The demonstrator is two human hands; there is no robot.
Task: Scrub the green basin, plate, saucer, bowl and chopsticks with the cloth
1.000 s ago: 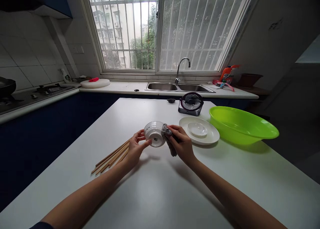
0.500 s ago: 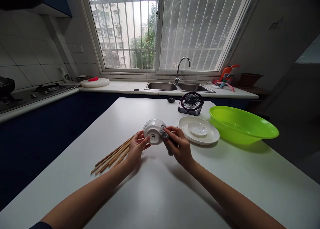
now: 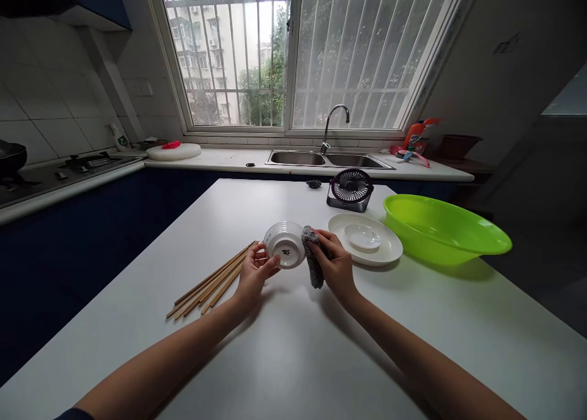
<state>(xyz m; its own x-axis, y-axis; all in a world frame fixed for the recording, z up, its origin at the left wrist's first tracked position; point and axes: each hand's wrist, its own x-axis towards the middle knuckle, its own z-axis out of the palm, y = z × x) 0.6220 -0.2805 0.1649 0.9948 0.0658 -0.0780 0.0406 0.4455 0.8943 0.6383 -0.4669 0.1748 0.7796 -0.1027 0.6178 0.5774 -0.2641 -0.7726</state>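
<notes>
My left hand [image 3: 255,276] grips a small white bowl [image 3: 285,243] by its left side, above the table. The bowl is tipped so its underside, with a dark mark on the base, faces me. A grey cloth [image 3: 314,258] is bunched in my right hand [image 3: 337,267], at the right edge of the bowl; whether it touches the rim I cannot tell. Several wooden chopsticks [image 3: 213,283] lie in a loose bundle left of my left hand. Just beyond my right hand, a small white dish [image 3: 362,236] rests on a larger white plate [image 3: 389,252].
A bright green basin [image 3: 444,230] stands at the right of the white table [image 3: 275,353]. Behind the plate is a small black fan [image 3: 352,187], with a dark scouring pad [image 3: 313,184] beside it. The sink [image 3: 298,158] and faucet [image 3: 326,132] are under the window.
My right hand has drawn the cloth off the bowl's base towards its right edge, and more of the cloth shows. The bowl has shifted slightly right with my left hand.
</notes>
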